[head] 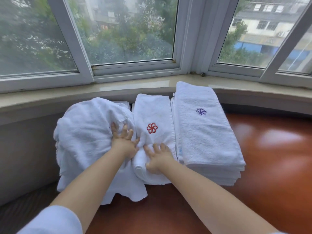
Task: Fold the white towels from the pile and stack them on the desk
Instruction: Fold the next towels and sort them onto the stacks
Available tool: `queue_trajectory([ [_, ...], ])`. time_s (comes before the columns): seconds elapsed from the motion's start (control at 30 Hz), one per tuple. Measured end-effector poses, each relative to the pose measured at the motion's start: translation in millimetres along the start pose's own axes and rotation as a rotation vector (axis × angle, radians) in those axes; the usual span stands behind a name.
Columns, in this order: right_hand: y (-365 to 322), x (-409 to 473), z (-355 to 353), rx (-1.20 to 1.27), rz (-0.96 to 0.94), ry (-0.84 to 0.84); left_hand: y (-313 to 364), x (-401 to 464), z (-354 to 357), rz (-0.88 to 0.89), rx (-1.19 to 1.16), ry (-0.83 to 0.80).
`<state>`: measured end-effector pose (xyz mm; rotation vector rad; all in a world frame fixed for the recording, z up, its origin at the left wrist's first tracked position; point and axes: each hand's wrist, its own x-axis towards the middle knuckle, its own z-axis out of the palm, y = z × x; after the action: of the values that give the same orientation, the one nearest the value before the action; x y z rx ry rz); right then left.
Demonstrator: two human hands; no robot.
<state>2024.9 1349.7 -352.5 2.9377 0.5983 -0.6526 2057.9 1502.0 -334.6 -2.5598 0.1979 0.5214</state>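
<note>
A loose pile of white towels [84,137] lies at the left of the red-brown desk [270,157]. My left hand [124,141] rests on the pile's right side with its fingers spread. In the middle sits a folded white towel with a red flower emblem [152,119] on a low stack. My right hand [158,157] presses on that towel's near end, fingers spread and slightly bent. To the right stands a taller stack of folded white towels [207,132], its top one marked with a purple emblem [201,111].
A pale stone window sill [118,88] runs behind the towels below white-framed windows [135,68]. The desk's glossy surface extends to the right and toward me. A grey wall panel [25,157] stands left of the pile.
</note>
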Motion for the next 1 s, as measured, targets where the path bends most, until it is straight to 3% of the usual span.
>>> queue_trajectory([
  [0.3,-14.5,-42.4,35.6,-0.005,0.042,0.037,7.0,-32.1,-1.0,0.096,0.026,-0.053],
  [0.43,-16.7,-53.3,16.1,-0.087,0.071,-0.052,-3.3,-53.8,-12.5,0.173,-0.023,0.08],
  [0.5,-21.8,-58.2,9.6,-0.055,0.091,0.018,-10.6,-65.7,-13.8,0.135,-0.143,0.317],
  [0.57,-29.1,-63.4,7.4,-0.006,0.096,0.107,-19.5,-76.0,-6.4,-0.026,-0.238,0.549],
  [0.6,-33.1,-65.2,7.2,0.014,0.096,0.149,-25.0,-80.9,0.0,-0.139,-0.282,0.579],
  [0.7,-43.5,-69.1,1.4,0.066,0.104,0.294,-40.2,-90.7,15.1,-0.373,-0.577,0.494],
  [0.8,-52.9,-70.0,-13.7,0.16,0.137,0.454,-51.1,-93.7,9.8,-0.472,-0.912,0.599],
  [0.9,-62.8,-67.3,-36.2,0.363,0.134,0.561,-71.1,-99.7,-11.0,-0.638,-1.371,0.464],
  [1.0,-73.6,-63.5,-58.8,0.594,0.001,0.567,-95.1,-108.9,-34.6,-0.621,-1.496,0.4],
])
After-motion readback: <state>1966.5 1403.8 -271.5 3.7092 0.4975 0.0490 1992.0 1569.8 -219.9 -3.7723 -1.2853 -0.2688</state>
